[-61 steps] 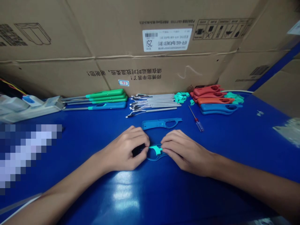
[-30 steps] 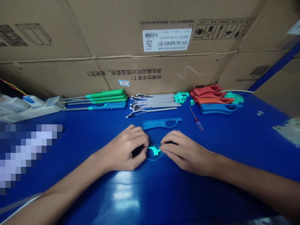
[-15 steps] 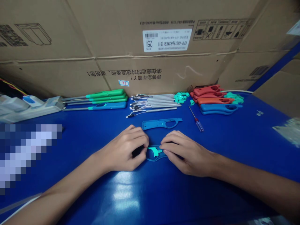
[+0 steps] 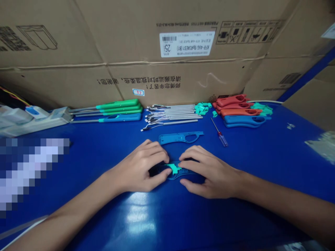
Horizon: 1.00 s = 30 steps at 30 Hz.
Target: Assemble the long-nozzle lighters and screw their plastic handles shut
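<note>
A blue lighter handle shell (image 4: 175,173) lies flat on the blue table (image 4: 167,216), with a teal trigger piece (image 4: 172,168) set in it. My left hand (image 4: 140,170) pinches the shell's left end, fingers curled over it. My right hand (image 4: 209,172) grips the right end, its thumb under the edge and its fingertips pressing near the trigger. Most of the shell is hidden under both hands. A second blue shell half (image 4: 180,137) lies just beyond my fingers.
Along the cardboard boxes (image 4: 167,52) lie finished green and blue lighters (image 4: 117,109), several metal tubes (image 4: 172,116), teal triggers (image 4: 202,108), and red and blue handle shells (image 4: 239,109). A small screwdriver (image 4: 220,134) rests right of centre. A power strip (image 4: 34,120) sits far left.
Both hands have stayed in place over the shell. My right hand has opened a little, its thumb dropping lower, and the trigger now sits lower in the shell.
</note>
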### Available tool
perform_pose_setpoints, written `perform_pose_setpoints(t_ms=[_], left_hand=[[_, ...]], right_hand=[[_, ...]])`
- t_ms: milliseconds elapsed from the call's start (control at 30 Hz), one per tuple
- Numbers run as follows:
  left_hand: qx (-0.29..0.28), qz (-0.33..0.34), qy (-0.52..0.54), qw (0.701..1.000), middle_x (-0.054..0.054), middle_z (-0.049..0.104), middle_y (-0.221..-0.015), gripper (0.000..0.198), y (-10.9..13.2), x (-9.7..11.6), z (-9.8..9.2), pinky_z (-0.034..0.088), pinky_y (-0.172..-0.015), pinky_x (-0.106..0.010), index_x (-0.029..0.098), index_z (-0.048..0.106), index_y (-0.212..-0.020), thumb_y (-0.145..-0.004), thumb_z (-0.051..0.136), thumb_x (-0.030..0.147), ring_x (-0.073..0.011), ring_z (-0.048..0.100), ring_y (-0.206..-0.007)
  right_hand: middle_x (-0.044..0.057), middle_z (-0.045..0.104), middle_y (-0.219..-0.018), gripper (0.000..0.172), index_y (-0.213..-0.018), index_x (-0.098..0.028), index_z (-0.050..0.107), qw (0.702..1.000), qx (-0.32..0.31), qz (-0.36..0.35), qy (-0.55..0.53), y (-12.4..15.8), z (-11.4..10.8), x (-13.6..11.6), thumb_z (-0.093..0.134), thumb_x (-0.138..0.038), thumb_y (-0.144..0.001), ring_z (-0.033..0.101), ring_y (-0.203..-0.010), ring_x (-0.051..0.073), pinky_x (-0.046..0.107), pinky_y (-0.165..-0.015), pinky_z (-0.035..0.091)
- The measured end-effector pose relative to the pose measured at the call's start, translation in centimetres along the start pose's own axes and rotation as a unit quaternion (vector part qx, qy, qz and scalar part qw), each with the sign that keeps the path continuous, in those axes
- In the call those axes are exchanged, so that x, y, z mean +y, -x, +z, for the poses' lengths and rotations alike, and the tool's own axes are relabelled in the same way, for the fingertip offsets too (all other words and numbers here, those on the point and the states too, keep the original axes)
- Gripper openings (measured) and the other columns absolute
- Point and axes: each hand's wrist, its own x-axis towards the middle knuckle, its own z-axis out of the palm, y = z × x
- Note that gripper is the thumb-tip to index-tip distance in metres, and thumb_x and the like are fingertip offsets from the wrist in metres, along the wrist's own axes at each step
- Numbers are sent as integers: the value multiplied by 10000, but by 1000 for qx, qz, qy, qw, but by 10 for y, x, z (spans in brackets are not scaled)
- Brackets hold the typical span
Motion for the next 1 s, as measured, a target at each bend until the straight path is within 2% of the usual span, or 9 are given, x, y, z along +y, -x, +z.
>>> perform_pose_setpoints(t_ms=[333,767,1000], left_hand=[[-8,-25,-2,1000,-45,680,-942,139,1,0,4,423,-887,-354,194,649,-931,-937,603,326,-198,610,-924],[-5,-15,14,1000,-60,679,-930,130,1,1,3,438,-854,-357,187,652,-944,-930,589,300,-204,608,-905],[-17,-15,20,1000,-63,681,-964,242,2,1,3,432,-878,-387,178,644,-978,-847,705,372,-222,610,-921]], right_hand=[[126,649,-1089,182,-1063,-154,678,1000,-14,3,10,0,0,-1,626,-252,-919,590,-1010,235,419,-884,517],[127,632,-1117,203,-1092,-158,700,999,-36,4,20,-1,-2,-1,606,-249,-936,573,-1044,231,415,-916,496],[126,631,-1135,218,-1116,-164,689,999,-44,7,19,0,-1,-1,600,-253,-938,566,-1060,232,418,-931,487]])
